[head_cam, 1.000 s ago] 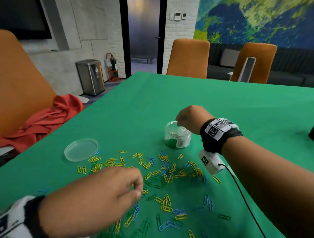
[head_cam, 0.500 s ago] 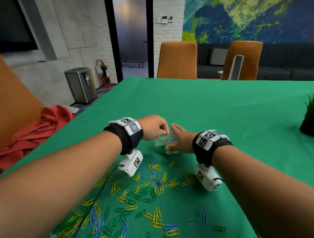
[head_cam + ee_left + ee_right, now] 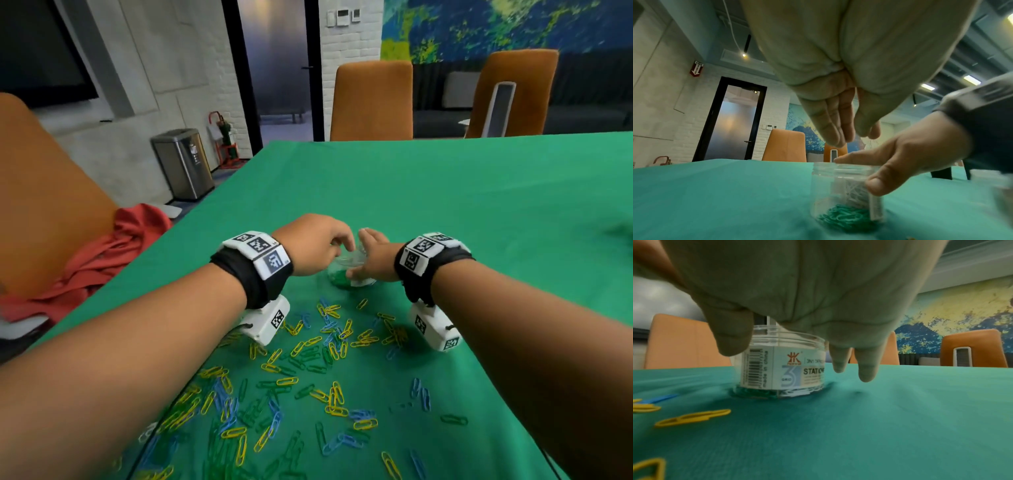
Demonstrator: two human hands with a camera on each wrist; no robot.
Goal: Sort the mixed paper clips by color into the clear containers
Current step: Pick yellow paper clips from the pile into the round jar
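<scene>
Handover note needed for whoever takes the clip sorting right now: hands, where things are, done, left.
Left hand: above the open jar, fingers pointing down, nothing visible in them.
Right hand: steadies the jar, thumb on its near wall, fingers at the far side.
Jar: upright on the green tablecloth, lid off, only green clips inside.
Done: some greens are in.
Left: yellow, blue and green loose clips are scattered near the person; no other container is in view.
</scene>
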